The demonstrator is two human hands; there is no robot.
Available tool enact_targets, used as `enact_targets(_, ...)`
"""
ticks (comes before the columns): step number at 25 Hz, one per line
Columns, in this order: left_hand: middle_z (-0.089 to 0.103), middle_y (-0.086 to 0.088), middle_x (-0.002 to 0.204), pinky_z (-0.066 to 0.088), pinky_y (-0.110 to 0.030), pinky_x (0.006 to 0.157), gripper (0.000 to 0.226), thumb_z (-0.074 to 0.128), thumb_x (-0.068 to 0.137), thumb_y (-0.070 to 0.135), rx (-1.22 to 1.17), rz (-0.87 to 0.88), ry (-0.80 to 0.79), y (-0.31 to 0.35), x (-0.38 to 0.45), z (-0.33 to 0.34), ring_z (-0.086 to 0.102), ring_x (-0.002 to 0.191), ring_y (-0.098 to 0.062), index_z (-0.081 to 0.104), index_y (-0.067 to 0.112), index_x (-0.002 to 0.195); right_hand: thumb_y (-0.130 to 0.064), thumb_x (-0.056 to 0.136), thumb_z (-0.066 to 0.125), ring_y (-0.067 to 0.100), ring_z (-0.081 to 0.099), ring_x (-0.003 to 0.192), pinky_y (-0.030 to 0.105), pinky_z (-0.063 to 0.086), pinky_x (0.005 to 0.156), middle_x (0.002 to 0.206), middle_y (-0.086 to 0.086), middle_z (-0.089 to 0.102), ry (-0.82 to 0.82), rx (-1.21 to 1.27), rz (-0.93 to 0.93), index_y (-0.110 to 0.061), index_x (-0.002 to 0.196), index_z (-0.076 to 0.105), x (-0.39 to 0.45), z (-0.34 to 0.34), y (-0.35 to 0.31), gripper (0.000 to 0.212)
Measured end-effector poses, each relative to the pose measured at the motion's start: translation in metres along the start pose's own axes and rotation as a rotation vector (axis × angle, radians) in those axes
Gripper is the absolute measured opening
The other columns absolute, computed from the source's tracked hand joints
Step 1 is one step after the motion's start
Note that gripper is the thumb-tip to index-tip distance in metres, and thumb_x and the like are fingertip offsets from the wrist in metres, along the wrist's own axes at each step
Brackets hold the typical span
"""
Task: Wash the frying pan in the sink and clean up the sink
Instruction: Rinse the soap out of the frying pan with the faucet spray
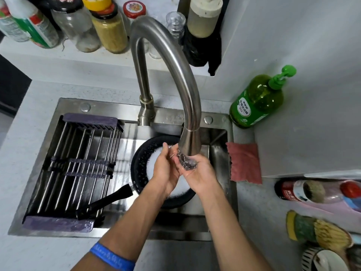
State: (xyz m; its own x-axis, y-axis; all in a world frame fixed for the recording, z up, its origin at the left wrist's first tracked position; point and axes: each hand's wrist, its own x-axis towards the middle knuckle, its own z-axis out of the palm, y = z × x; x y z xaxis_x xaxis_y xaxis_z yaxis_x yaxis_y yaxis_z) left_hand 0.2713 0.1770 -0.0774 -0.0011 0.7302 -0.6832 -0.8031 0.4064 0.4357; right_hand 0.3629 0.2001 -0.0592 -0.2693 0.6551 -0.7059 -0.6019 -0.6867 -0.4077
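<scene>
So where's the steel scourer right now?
The steel scourer lies in the right hand, under the faucet spout, above the frying pan.

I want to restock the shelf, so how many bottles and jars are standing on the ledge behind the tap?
7 at least: green-labelled bottle, clear jar, yellow-lidded spice jar, red-lidded jar, clear bottle, beige-capped bottle, and a white bottle at the far left. The faucet may hide more.

faucet (175,75) arches over the sink (220,145); rack (78,169) covers its left half.
</scene>
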Motion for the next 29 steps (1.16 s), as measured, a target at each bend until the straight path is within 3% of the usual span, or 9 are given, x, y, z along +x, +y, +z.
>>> enact_targets(4,0.073,-0.013,0.094,0.054,-0.035,0.083,0.055,0.039,0.101,0.043,-0.109,-0.005,0.011,-0.003,-0.003,0.011,0.07,0.084,-0.023,0.078,0.008,0.086,-0.002,0.067,0.054,0.029,0.072,0.079,0.034,0.06,0.07,0.091,0.02,0.072,0.016,0.005,-0.018,0.001,0.109,0.065,0.003,-0.002,0.001,0.044)
enact_targets(7,0.071,-0.013,0.092,0.054,-0.034,0.082,0.032,0.051,0.095,0.031,-0.163,0.068,-0.047,-0.013,-0.007,0.023,0.067,0.086,-0.025,0.068,0.005,0.103,0.002,0.08,0.053,0.026,0.07,0.086,0.035,0.056,0.081,0.091,0.014,0.073,0.067,-0.049,-0.135,-0.007,0.1,0.074,0.006,-0.003,0.012,0.03)
enact_targets(10,0.07,-0.002,0.08,0.052,-0.025,0.071,0.025,0.049,0.088,-0.004,0.449,0.357,0.171,-0.022,-0.001,0.022,0.064,0.077,-0.01,0.067,0.013,0.093,0.004,0.089,0.049,0.026,0.068,0.097,0.037,0.051,0.095,0.101,0.014,0.072,0.078,-0.006,-0.136,-0.01,0.1,0.073,0.005,-0.009,0.01,0.03)
enact_targets(13,0.06,0.007,0.066,0.044,-0.021,0.059,0.027,0.052,0.089,-0.002,0.699,0.483,0.275,-0.016,-0.001,0.026,0.05,0.06,-0.002,0.061,0.019,0.075,0.005,0.093,0.046,0.017,0.071,0.087,0.032,0.051,0.094,0.101,0.011,0.072,0.003,-0.03,-0.124,-0.008,0.108,0.069,-0.005,-0.005,0.004,0.03)
enact_targets(17,0.064,-0.005,0.074,0.041,-0.027,0.055,0.022,0.051,0.09,0.004,0.486,0.129,0.271,-0.015,0.004,0.017,0.056,0.069,-0.019,0.064,0.018,0.078,0.007,0.095,0.046,0.023,0.068,0.095,0.043,0.058,0.077,0.113,0.01,0.07,0.105,-0.515,-0.037,-0.008,0.124,0.065,-0.001,-0.018,-0.005,0.039)
enact_targets(20,0.068,-0.007,0.089,0.045,-0.026,0.057,0.021,0.047,0.093,0.002,0.559,0.015,0.27,-0.022,0.002,-0.004,0.059,0.07,-0.019,0.064,0.015,0.098,0.015,0.093,0.038,0.029,0.065,0.105,0.042,0.063,0.069,0.112,0.005,0.067,0.194,-0.656,0.019,-0.014,0.113,0.067,-0.007,-0.054,-0.014,0.045)
enact_targets(23,0.069,-0.006,0.096,0.05,-0.023,0.055,0.022,0.047,0.096,0.005,0.531,0.023,0.243,-0.024,0.001,-0.011,0.062,0.075,-0.016,0.066,0.014,0.101,0.014,0.094,0.046,0.013,0.065,0.106,0.032,0.058,0.084,0.116,-0.01,0.068,0.32,-0.768,-0.33,-0.032,0.115,0.066,-0.031,-0.102,-0.023,0.054)
enact_targets(26,0.07,-0.006,0.096,0.049,-0.025,0.059,0.022,0.046,0.096,0.006,0.549,0.025,0.254,-0.024,0.002,-0.007,0.063,0.077,-0.018,0.066,0.016,0.096,0.009,0.092,0.053,0.009,0.056,0.124,0.017,0.041,0.106,0.13,-0.01,0.064,0.436,-1.244,-0.692,-0.022,0.124,0.069,-0.048,-0.167,-0.034,0.047)
enact_targets(29,0.071,-0.004,0.098,0.05,-0.026,0.063,0.021,0.047,0.096,0.008,0.578,0.037,0.235,-0.025,-0.002,-0.005,0.063,0.08,-0.017,0.067,0.013,0.099,0.002,0.084,0.071,0.028,0.041,0.141,0.05,0.034,0.116,0.137,0.0,0.062,0.398,-1.743,-0.731,-0.016,0.115,0.074,-0.04,-0.217,-0.043,0.036)
